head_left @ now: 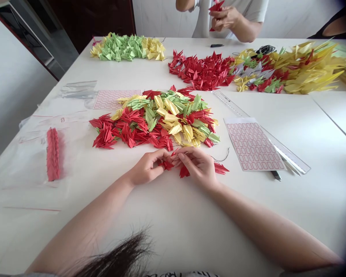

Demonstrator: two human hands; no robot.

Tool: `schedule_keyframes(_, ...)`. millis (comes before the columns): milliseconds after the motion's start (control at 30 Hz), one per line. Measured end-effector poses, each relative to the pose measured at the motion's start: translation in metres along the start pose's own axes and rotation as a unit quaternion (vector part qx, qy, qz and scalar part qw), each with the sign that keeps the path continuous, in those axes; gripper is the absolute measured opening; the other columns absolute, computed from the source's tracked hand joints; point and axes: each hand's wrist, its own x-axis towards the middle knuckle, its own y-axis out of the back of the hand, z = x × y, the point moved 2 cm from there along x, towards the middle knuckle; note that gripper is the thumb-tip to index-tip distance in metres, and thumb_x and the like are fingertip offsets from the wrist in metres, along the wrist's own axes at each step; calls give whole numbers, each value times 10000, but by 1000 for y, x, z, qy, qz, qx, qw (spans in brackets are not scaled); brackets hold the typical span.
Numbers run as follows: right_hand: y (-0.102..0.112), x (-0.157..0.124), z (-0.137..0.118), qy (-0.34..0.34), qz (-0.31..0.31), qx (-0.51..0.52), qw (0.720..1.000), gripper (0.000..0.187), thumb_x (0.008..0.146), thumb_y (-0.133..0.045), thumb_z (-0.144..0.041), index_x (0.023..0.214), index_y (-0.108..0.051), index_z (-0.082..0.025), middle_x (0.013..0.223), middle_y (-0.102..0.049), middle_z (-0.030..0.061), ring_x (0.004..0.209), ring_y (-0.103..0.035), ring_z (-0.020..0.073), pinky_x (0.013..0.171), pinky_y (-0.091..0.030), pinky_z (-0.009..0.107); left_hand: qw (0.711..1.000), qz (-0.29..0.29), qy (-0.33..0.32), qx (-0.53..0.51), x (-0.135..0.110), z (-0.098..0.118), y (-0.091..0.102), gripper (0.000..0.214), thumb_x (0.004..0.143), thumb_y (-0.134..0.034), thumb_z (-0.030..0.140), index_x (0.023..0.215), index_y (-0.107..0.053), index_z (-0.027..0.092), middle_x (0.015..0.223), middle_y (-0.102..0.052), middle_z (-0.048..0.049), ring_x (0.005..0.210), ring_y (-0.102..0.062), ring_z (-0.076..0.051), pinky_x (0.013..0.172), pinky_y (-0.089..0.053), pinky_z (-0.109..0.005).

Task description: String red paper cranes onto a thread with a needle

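Observation:
My left hand (146, 168) and my right hand (197, 166) meet just above the white table (173, 227), their fingertips pinching a small red origami crane (166, 165). More red paper cranes (184, 171) hang below my right hand, and one (220, 168) lies past it, apparently on a thin dark thread (221, 157). Right in front of my hands spreads a mixed pile of red, yellow and green origami cranes (155, 123). A strand of my own hair (118, 256) crosses the bottom of the view.
To the right lie a label sheet (253, 144), a clear ruler (262, 132) and a pen (276, 175). A tight red crane stack (53, 154) rests on plastic bags at left. Further crane piles (202, 71) line the far side, where a co-worker's hands (223, 18) hold red paper.

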Motion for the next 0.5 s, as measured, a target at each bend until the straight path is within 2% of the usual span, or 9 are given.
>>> schedule_keyframes(67,0,0,-1,4,-5,-2,1000,139,999,-579,-293,1014,-663,-184,814,-755,48,700,-748,158,634,-653,270,1000,8,-5,13,0,-1,-1,333,721,-502,51,998,-646,166,944,-701,-39,888,-653,-158,786,-520,-256)
schedule_keyframes(133,1,-1,-3,37,-12,-31,999,118,1005,-560,-241,1028,-663,-189,819,-744,43,686,-735,144,623,-642,259,1000,18,-12,23,0,-3,-1,331,709,-512,37,980,-655,163,930,-715,-44,878,-672,-163,781,-535,-263)
schedule_keyframes(200,2,-2,-6,112,-1,-83,990,144,1000,-540,-162,1058,-665,-203,819,-726,35,683,-718,133,622,-626,256,999,35,-20,24,1,-4,-1,281,721,-538,36,943,-656,161,917,-727,-51,867,-694,-168,794,-558,-280)
schedule_keyframes(267,3,-5,-9,207,30,-136,968,216,982,-532,-91,1097,-666,-216,843,-713,40,722,-714,140,651,-619,272,998,57,-29,23,1,-5,0,215,742,-582,48,909,-648,166,901,-733,-50,851,-710,-168,805,-579,-291)
schedule_keyframes(333,4,-7,-9,275,47,-161,947,284,965,-523,-42,1145,-655,-219,886,-708,54,774,-719,152,687,-619,291,996,80,-41,17,2,-5,1,177,759,-626,67,900,-640,172,891,-734,-43,856,-719,-165,817,-594,-292)
schedule_keyframes(500,5,-7,-5,287,26,-171,942,337,960,-495,-8,1201,-621,-206,933,-712,68,805,-732,153,711,-618,277,992,113,-60,-16,3,-7,2,138,797,-682,113,912,-633,171,902,-730,-47,870,-722,-153,833,-605,-284)
